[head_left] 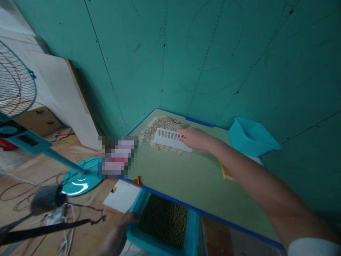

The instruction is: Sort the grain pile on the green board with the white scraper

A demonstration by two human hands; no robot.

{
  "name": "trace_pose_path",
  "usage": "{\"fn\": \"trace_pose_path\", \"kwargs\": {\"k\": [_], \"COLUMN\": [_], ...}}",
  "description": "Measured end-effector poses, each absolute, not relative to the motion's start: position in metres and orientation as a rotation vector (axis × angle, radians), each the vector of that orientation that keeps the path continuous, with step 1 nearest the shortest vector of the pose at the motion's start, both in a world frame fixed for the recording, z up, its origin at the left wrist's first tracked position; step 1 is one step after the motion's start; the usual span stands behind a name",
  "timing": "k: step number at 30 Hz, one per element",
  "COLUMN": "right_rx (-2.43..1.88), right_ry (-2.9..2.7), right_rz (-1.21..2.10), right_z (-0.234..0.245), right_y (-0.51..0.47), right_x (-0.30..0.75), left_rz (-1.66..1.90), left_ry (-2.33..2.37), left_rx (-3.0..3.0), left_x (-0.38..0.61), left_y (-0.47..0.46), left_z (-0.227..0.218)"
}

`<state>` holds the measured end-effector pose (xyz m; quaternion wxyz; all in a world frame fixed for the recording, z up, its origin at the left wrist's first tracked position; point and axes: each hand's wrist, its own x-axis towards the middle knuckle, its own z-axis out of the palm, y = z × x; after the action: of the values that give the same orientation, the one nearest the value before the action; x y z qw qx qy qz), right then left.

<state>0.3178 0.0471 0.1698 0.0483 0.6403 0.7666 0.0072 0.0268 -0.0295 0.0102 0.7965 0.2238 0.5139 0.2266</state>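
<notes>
The work area is a pale green table (173,170) with a blue edge, set into a corner formed by teal wall panels (213,53).

A pile of pale grains (162,125) lies at the far corner of the table, close to the wall. The right hand (195,138) reaches across the table and grasps a white slotted scraper (170,138) by its right end. The scraper lies flat on the near part of the grain pile, slots towards the wall.

A teal tray (193,227) sits below the table's near edge, partly under it. It holds a layer of dark, small-grained contents (163,220). The left hand (125,222) grips the tray at its left rim.

A teal bag (250,137) with an open mouth stands at the right side of the table, against the wall. A yellow item (226,174) lies just under the right forearm; its type cannot be determined.

A standing fan (16,89) with a teal base (80,177) stands on the floor to the left, among loose cables.
</notes>
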Motion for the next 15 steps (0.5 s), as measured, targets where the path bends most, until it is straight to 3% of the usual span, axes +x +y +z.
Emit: {"fn": "trace_pose_path", "kwargs": {"k": [5, 15], "right_rx": [1.927, 1.905], "right_ry": [2.317, 2.367], "right_rz": [0.018, -0.029], "right_z": [0.17, 0.169], "right_y": [0.046, 0.043], "right_x": [0.311, 0.308], "left_rz": [0.51, 0.531], "left_ry": [1.098, 1.17], "left_rx": [0.494, 0.458], "left_x": [0.03, 0.014], "left_y": [-0.03, -0.028], "left_z": [0.014, -0.022]}}
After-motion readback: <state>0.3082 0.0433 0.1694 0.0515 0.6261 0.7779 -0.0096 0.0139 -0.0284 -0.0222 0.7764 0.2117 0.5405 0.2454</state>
